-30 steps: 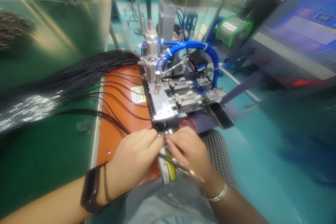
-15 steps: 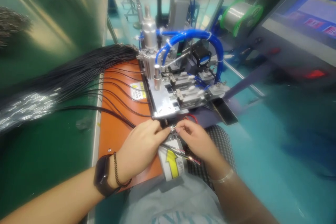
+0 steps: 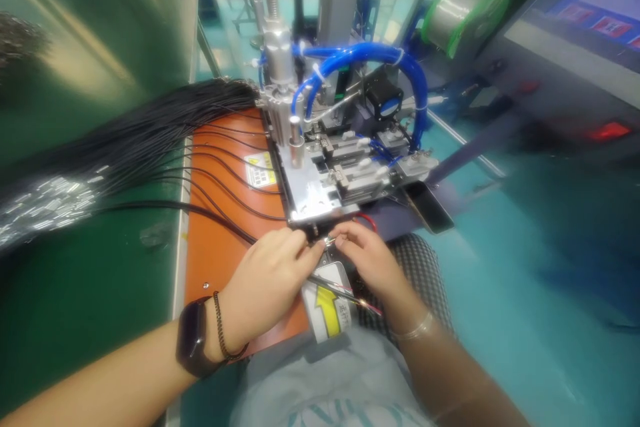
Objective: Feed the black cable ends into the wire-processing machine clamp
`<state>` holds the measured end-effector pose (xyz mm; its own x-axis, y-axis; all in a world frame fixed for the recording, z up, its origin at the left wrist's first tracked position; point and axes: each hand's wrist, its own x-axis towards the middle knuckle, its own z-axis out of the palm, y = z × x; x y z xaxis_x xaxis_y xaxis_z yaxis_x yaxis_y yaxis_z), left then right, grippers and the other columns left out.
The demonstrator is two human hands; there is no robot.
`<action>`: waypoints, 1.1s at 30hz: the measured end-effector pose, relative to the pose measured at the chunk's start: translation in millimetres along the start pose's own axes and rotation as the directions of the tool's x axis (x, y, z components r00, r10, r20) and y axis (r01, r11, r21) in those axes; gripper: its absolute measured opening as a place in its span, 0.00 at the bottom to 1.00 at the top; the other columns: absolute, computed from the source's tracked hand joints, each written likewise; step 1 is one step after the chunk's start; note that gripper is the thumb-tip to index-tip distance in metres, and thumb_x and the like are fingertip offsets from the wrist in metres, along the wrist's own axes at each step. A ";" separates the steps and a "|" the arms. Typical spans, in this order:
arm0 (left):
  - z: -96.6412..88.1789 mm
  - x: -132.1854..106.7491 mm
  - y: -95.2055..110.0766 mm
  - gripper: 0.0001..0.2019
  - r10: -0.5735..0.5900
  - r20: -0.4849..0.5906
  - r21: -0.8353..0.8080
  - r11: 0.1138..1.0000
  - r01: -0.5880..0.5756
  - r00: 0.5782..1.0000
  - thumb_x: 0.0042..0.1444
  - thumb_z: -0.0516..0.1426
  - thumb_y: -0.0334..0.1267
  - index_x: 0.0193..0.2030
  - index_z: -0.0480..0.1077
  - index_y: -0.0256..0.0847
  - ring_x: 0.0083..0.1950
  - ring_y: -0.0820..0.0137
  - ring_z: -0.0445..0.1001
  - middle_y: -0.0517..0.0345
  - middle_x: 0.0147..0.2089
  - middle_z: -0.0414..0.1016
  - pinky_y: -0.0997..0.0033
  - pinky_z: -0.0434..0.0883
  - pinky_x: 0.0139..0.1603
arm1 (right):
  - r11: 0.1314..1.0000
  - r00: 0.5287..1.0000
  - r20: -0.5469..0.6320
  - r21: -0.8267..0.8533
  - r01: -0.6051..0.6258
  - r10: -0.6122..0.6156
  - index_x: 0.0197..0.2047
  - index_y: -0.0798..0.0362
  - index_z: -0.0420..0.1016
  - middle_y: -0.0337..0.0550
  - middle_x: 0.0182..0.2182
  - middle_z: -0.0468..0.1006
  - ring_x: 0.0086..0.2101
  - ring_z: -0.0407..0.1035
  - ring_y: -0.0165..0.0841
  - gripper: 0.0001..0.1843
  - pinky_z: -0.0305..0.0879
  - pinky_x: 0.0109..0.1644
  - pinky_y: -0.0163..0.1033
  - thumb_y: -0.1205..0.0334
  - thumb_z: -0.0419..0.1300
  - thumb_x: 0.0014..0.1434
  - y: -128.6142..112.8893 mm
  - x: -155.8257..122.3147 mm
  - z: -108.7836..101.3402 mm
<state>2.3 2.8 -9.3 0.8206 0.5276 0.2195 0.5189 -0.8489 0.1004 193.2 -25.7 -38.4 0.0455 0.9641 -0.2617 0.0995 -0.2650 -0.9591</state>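
My left hand (image 3: 275,267) is closed, thumb and forefinger pinched, around black cables (image 3: 225,219) that run in from the left across the orange board. Between the fingertips of both hands sits a small pale cable end (image 3: 329,241), its details too small to make out. My right hand (image 3: 369,255) pinches at thin wires on that end, thumb against forefinger. Below the left palm, another black cable end (image 3: 343,292) sticks out to the right, with fine coloured wires at its tip. It lies over a white label with a yellow arrow (image 3: 327,310).
A metal fixture (image 3: 310,197) with blue air hoses (image 3: 370,52) stands just beyond my hands. A thick bundle of black cables (image 3: 130,127) lies left of the orange board (image 3: 210,260). A phone-like black slab (image 3: 429,205) and a wire spool (image 3: 457,19) are at the right.
My right hand has shifted slightly at the fingertips by the cable end. The left hand stays nearly still with the cables. The whole view has moved a little.
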 end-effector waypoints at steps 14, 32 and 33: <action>-2.5 3.6 3.8 0.18 -0.003 0.042 0.058 0.998 0.001 0.999 0.59 0.50 0.27 0.56 0.64 0.38 0.35 0.66 0.60 0.54 0.35 0.63 0.65 0.62 0.33 | 0.991 0.993 -0.063 -0.100 0.089 -0.096 0.28 0.53 0.69 0.36 0.28 0.69 0.30 0.64 0.30 0.05 0.59 0.34 0.34 0.63 0.56 0.55 -2.2 1.0 4.1; 0.0 3.1 2.9 0.18 0.015 0.008 0.013 1.000 -0.016 1.000 0.59 0.49 0.26 0.55 0.64 0.35 0.36 0.66 0.60 0.52 0.36 0.64 0.64 0.63 0.34 | 0.925 0.931 -0.076 -0.171 0.340 -0.357 0.29 0.52 0.71 0.38 0.30 0.69 0.33 0.65 0.30 0.06 0.61 0.37 0.35 0.65 0.58 0.59 12.1 4.0 1.5; 0.0 3.7 2.7 0.17 0.017 0.000 0.010 1.000 -0.017 1.000 0.59 0.49 0.26 0.55 0.64 0.35 0.36 0.66 0.60 0.52 0.36 0.64 0.64 0.63 0.34 | 0.924 0.932 -0.074 -0.178 0.338 -0.356 0.30 0.52 0.71 0.38 0.30 0.69 0.33 0.65 0.30 0.06 0.61 0.37 0.35 0.65 0.57 0.59 11.9 4.0 1.2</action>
<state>6.8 2.5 -8.2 0.8295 0.5129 0.2209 0.5071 -0.8575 0.0866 193.3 -25.0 -50.9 0.0810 0.9911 0.1052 0.2845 0.0782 -0.9555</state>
